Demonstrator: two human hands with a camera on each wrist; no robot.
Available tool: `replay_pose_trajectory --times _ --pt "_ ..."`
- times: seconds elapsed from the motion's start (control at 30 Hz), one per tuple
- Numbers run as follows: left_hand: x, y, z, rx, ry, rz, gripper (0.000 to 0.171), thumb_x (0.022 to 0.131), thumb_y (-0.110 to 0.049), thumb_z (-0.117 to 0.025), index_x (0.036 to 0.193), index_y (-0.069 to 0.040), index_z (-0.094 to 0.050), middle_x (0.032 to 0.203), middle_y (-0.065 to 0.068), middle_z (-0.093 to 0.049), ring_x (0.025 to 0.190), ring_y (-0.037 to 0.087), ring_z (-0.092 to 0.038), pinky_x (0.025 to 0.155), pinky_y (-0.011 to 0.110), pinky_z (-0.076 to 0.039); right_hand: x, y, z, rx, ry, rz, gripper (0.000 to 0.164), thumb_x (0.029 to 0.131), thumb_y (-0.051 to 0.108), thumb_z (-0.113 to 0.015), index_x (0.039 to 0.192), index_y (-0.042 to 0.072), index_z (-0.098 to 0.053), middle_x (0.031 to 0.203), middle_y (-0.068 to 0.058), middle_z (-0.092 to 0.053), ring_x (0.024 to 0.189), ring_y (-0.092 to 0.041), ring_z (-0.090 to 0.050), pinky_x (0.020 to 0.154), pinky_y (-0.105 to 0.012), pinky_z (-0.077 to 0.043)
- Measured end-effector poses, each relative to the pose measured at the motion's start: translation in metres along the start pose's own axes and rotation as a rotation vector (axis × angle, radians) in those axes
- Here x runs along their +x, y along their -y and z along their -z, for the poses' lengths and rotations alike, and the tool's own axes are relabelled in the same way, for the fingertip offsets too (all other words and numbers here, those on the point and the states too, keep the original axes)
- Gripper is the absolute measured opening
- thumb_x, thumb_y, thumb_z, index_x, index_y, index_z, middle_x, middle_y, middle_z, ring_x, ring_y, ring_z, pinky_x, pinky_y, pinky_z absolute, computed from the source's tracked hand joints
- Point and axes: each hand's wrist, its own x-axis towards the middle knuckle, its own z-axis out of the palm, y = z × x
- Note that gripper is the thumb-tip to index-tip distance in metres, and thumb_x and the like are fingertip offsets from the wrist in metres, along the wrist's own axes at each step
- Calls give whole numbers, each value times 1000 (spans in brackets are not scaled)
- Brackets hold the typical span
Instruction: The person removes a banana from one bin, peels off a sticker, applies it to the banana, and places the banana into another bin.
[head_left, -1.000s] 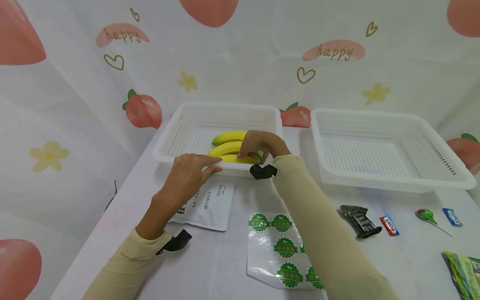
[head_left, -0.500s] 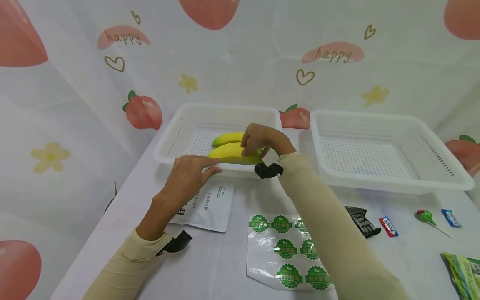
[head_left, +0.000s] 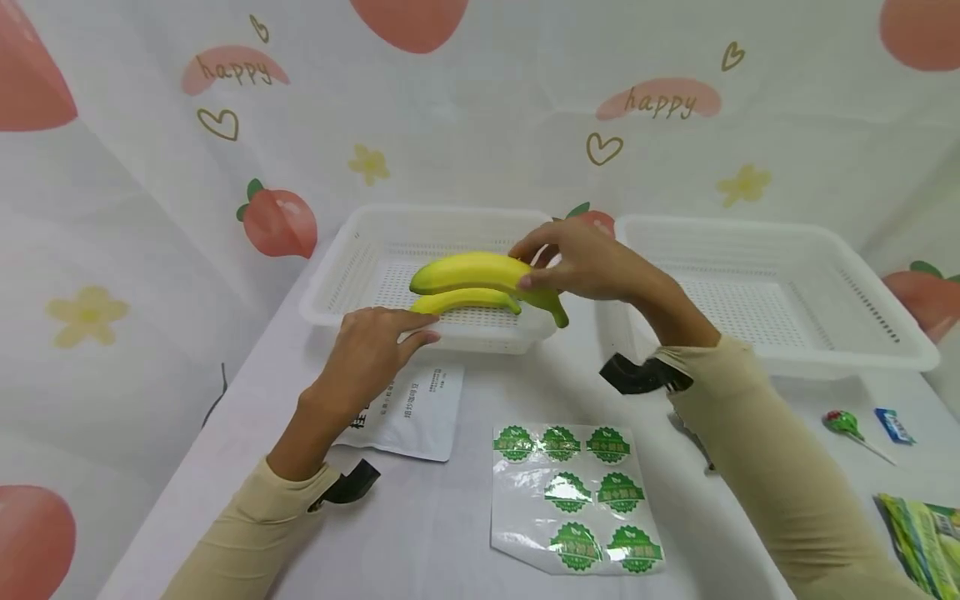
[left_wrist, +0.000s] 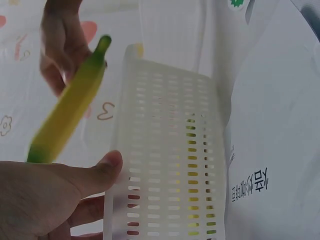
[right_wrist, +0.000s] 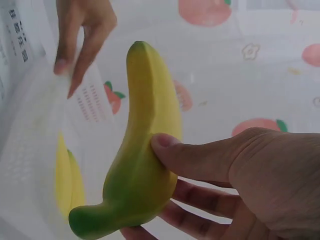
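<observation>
Head view: our right hand (head_left: 592,260) pinches a banana (head_left: 472,269) lying toward nine o'clock, stem toward four; our left hand (head_left: 369,352) pinches a basket (head_left: 483,337) rim.

L hand (head_left: 369,348) pinching, R hand (head_left: 591,262) higher, also pinching, L forearm (head_left: 255,525) angled fwd/inward, R forearm (head_left: 780,467) ditto
</observation>
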Motion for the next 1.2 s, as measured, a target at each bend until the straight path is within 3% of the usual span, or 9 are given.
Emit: replay_pose_trajectory --times 0.13,0.27,0.4,0.7,0.9,1.03,1.13,1.2 --pt "0 2 1 -2 -15 -14 36 91 -27 -84 124 -13 -80 112 10 -80 103 34 -76 88 52 -53 -38 -9 -8 15 -53 67 30 95 12 -81 125 10 -77 114 -1 -76 107 -22 -66 94 -43 -52" --pt "0 3 2 12 -13 -11 37 93 -30 -82 126 -13 -79 114 10 -80 109 33 -76 93 54 -54 -75 -18 -23 12 -72 5 36 94 18 -84 128 12 -74 114 3 -73 105 -18 -64 87 -38 -52" --pt "-1 2 4 19 -2 7 37 93 -28 -83 128 -15 -78 117 10 -79 114 34 -74 96 55 -54 -99 -32 -38 10 -60 -28 37 93 19 -84 128 12 -74 113 5 -73 104 -17 -64 82 -31 -54" --pt "-3 2 3 20 9 33 39 95 -29 -81 132 -17 -76 122 8 -78 118 36 -72 97 59 -50 -112 -61 -68 -37 -51 -98 34 93 13 -82 125 5 -74 116 -1 -71 104 -21 -65 81 -30 -55" --pt "-2 -2 1 14 48 56 41 97 -30 -79 136 -16 -74 128 10 -76 126 36 -67 104 63 -46 -112 -79 -76 -57 -85 -92 35 92 8 -82 125 0 -73 116 -7 -71 104 -26 -66 88 -47 -57" --pt "-2 -6 -1 -32 8 -12 40 95 -23 -82 133 -12 -76 122 11 -77 119 36 -67 101 59 -49 -111 -89 -81 -61 -90 -103 35 93 7 -81 126 -1 -72 118 -10 -71 105 -28 -66 90 -49 -57" --pt "-3 -15 -5 -87 -48 -129 37 91 -16 -86 126 -10 -79 112 11 -74 107 30 -64 92 47 -53 -110 -93 -84 -65 -92 -111 35 95 8 -80 127 -1 -71 120 -12 -71 107 -29 -66 91 -49 -57" --pt "-6 -26 -9 -120 -45 -204 35 90 -16 -88 123 -10 -80 106 8 -69 100 25 -62 86 39 -54 -109 -95 -85 -69 -100 -114 34 95 8 -79 128 -1 -71 121 -13 -71 108 -31 -67 92 -51 -57"
